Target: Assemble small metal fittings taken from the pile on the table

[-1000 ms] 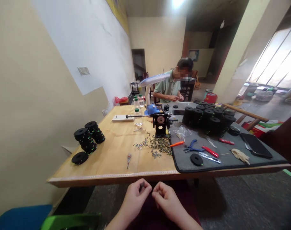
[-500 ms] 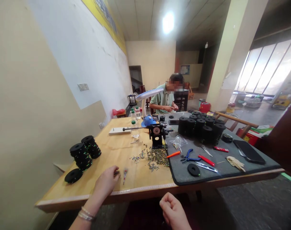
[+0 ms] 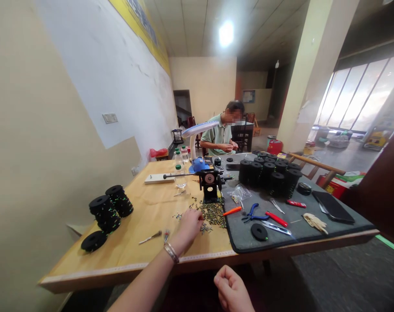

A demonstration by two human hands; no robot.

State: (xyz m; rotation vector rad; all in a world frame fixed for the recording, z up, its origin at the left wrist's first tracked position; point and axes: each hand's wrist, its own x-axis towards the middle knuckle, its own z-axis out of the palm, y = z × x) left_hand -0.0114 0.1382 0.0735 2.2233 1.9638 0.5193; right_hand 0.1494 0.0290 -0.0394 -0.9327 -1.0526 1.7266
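Observation:
My left hand (image 3: pixel 188 227), with bracelets at the wrist, reaches to the near left side of a pile of small dark-and-yellow cylindrical pieces (image 3: pixel 213 214). Its fingers are curled together, and whatever lies between the fingertips is hidden. My right hand (image 3: pixel 231 287) is closed in a pinch just off the table's front edge; I cannot make out anything in it. Left of my left hand lies a thin pale stick with a dark tip (image 3: pixel 150 237). Close beside it is a small reddish-and-grey bundle (image 3: pixel 166 236). A black hand-cranked device (image 3: pixel 210 186) stands behind the pile.
Black spools stand stacked at left (image 3: pixel 104 214) and grouped on the grey mat (image 3: pixel 340 232). Blue-handled pliers (image 3: pixel 254 213), an orange-handled tool (image 3: pixel 232 211), tweezers (image 3: pixel 276 228) and a black foam disc (image 3: pixel 259 232) lie there. A lamp (image 3: pixel 198 164) and bottles stand behind. A co-worker (image 3: pixel 218 134) sits opposite.
My left hand has moved right, from beside the reddish bundle to the pile. The dark-tipped stick now shows where that hand was. My right hand stays closed in nearly the same place.

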